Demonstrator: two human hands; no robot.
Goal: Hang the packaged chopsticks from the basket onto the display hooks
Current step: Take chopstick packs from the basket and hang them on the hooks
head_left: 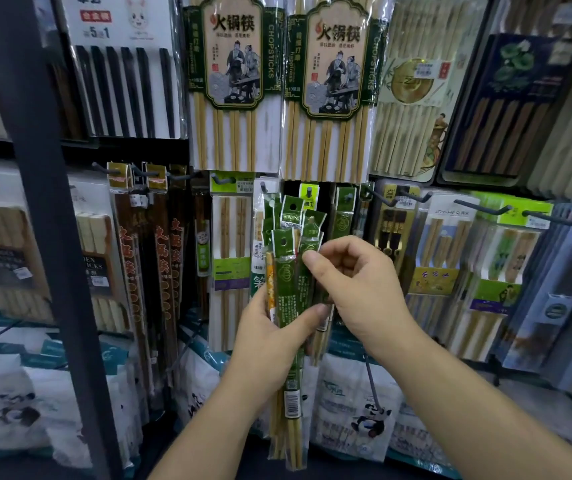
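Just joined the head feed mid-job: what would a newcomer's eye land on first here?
Dead centre, the left hand grips a fanned bundle of green chopstick packets while the right hand pinches one near its top. Above them hang two large green-and-cream chopstick packs, and a dark upright post cuts across the left foreground.

Glossy clear plastic sleeves (289, 306) with green printed tops wrap pale wooden chopsticks (295, 441). Dark matt metal hooks (481, 206) and a matt dark post (49, 216).

Green printed sleeves (286, 282) wrap pale bamboo sticks at centre frame; upper-centre packs (234, 64) show dark green borders, tan panels and black characters.
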